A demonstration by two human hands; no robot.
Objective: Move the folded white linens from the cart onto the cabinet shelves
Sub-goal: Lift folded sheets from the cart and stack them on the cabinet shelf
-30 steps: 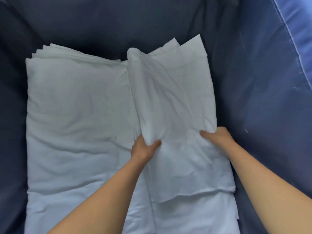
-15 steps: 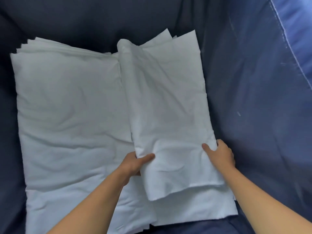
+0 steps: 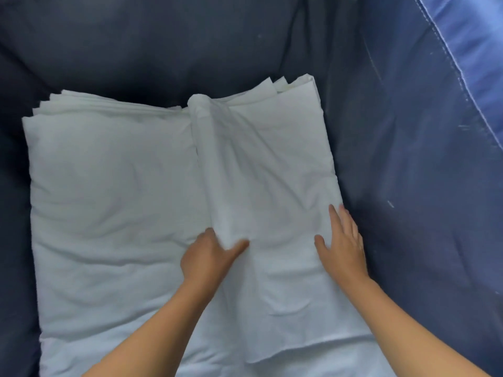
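Note:
Two stacks of folded white linens lie side by side in the bottom of the blue fabric cart. The left stack lies flat and untouched. On the right stack, the top folded linen has its left edge bunched into a raised fold. My left hand grips that raised fold near its front end, thumb on top and fingers tucked under. My right hand lies flat with straight fingers on the linen's right edge, next to the cart wall.
Dark blue cloth walls of the cart rise on every side of the stacks. A lighter blue hem runs along the upper right rim. The cabinet and its shelves are out of view.
My right hand has let go of the linen's right edge and now lies flat on it. The lifted linen has settled back onto its stack. My left hand keeps its grip.

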